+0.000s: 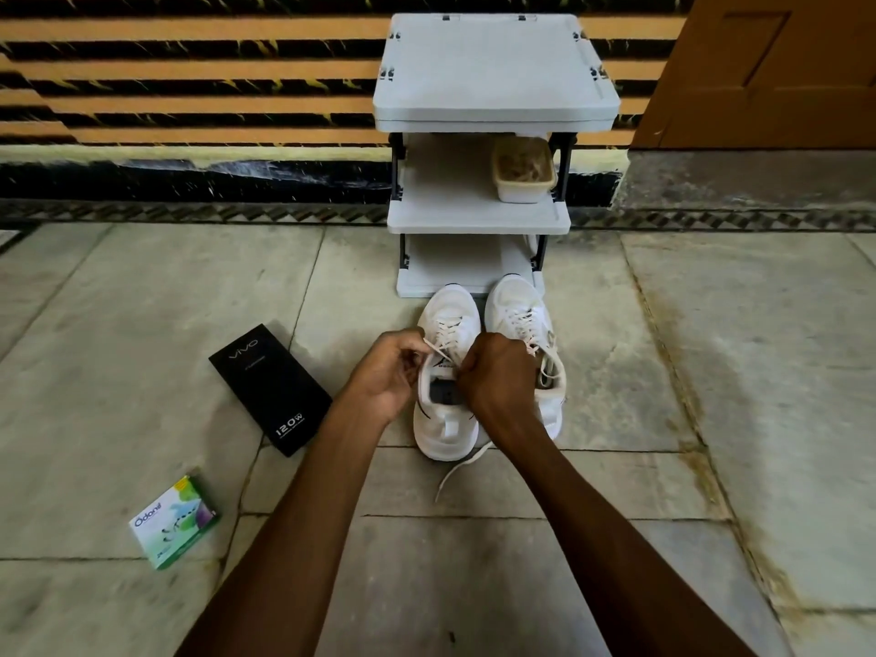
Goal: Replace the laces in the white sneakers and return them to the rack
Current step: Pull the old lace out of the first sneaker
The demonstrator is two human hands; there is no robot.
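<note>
Left hand (388,372) pinches a lace (432,346) end beside the eyelets of the left sneaker (443,426); my right hand (497,377) is fisted on the same lace at the tongue, its loose end trailing near the heel. The right sneaker (519,310) stands touching it, both on the floor (663,372) just near of the rack (474,225). A black box (270,386) and a green box (173,521) lie left.

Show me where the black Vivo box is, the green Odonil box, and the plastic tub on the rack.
black Vivo box (270,388), head view, middle of its lid
green Odonil box (173,521), head view, printed top face
plastic tub (520,193), head view, front wall
</note>
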